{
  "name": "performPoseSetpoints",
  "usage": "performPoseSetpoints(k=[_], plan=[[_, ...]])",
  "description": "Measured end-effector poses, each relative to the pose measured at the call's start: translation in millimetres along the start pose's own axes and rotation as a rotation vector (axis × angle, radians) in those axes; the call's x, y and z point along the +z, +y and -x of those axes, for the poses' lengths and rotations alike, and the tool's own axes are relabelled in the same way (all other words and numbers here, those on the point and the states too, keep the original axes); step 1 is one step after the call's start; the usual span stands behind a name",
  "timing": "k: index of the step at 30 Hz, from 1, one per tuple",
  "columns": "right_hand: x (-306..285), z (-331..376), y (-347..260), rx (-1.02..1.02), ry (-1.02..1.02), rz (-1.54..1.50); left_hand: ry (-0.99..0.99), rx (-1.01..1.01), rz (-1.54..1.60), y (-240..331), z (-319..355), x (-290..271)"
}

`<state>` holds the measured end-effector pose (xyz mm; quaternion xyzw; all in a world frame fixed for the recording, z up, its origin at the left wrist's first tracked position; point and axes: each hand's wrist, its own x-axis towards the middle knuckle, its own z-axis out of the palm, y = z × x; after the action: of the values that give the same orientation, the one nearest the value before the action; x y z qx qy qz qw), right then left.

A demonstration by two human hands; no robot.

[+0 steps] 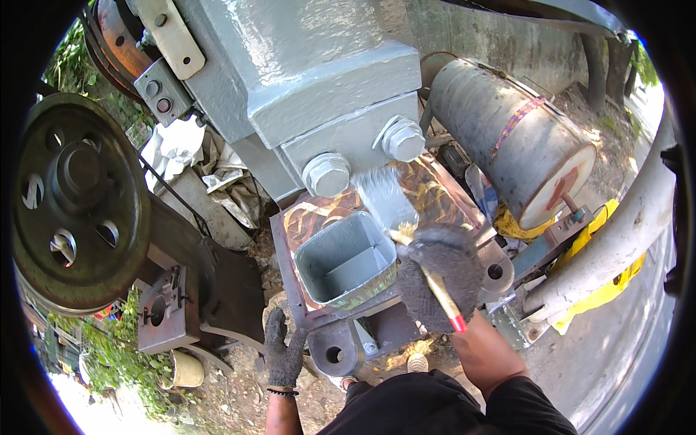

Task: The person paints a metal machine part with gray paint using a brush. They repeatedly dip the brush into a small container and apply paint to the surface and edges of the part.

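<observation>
A paintbrush (389, 203) is clamped by its handle in the gloved right hand (442, 275), its grey-coated bristles held close to the far right corner of a rectangular container (364, 296). Grey paint (362, 274) is held in the container, which is set on the machine base (391, 330), nearer than two large grey bolts (326, 175). The gloved left hand (285, 351) is held with fingers apart, nothing grasped, beside the base's near left corner. A dark wheel (76, 177) is seen at left, a metal drum (493, 123) at far right.
</observation>
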<state>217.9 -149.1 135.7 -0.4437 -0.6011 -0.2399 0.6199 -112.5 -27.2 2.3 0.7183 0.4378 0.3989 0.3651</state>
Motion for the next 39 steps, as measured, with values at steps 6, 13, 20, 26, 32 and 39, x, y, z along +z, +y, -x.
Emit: performPoseSetpoints(k=[6, 13, 20, 26, 32, 39], plan=[[2, -53, -27, 0.214, 0.16, 0.127, -0.006, 0.007, 0.057, 6, -7, 7], [29, -54, -6, 0.319, 0.303, -0.223, -0.107, 0.018, -0.047, -7, -8, 5], [3, -16, -2, 0.191, 0.079, 0.012, -0.097, -0.034, -0.117, -10, -11, 1], [-3, -56, -2, -0.047, 0.122, 0.036, -0.114, 0.022, -0.08, 0, -15, 6], [6, -47, 4, -0.072, -0.108, 0.101, -0.016, 0.098, -0.038, 1, -13, 14], [-13, -45, 0, -0.118, -0.006, 0.149, 0.007, -0.045, 0.026, -12, -9, 10]])
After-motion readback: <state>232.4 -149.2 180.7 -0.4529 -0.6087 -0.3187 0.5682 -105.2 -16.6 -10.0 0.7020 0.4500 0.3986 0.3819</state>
